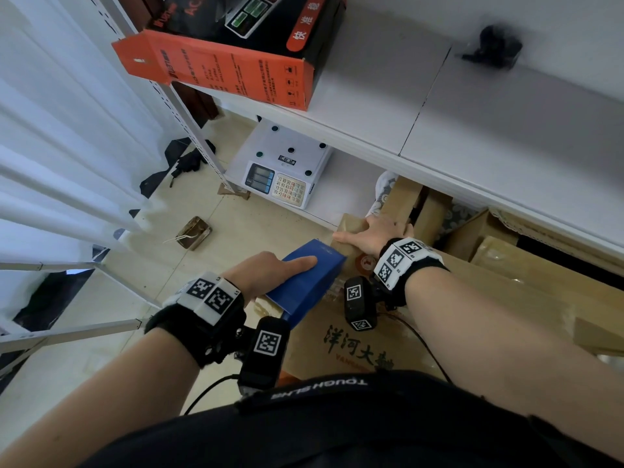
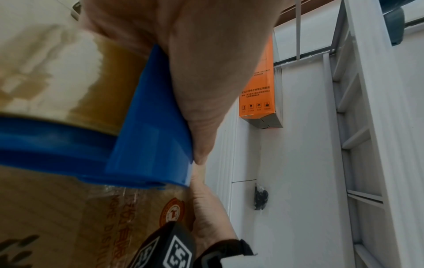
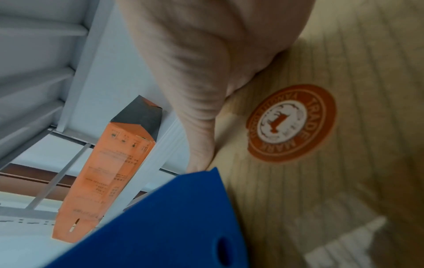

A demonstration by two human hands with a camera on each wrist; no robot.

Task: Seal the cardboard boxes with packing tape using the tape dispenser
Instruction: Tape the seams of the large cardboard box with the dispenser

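A blue tape dispenser lies on top of a brown cardboard box printed with dark characters and an orange round trade mark. My left hand grips the dispenser from the left, its index finger stretched along the top. In the left wrist view the dispenser carries a roll of shiny brownish tape. My right hand lies flat with spread fingers on the box's far end, just beyond the dispenser.
A white shelf unit stands ahead, with an orange and black carton on its upper board and a white scale below. More cardboard boxes sit at the right. A white curtain hangs at the left.
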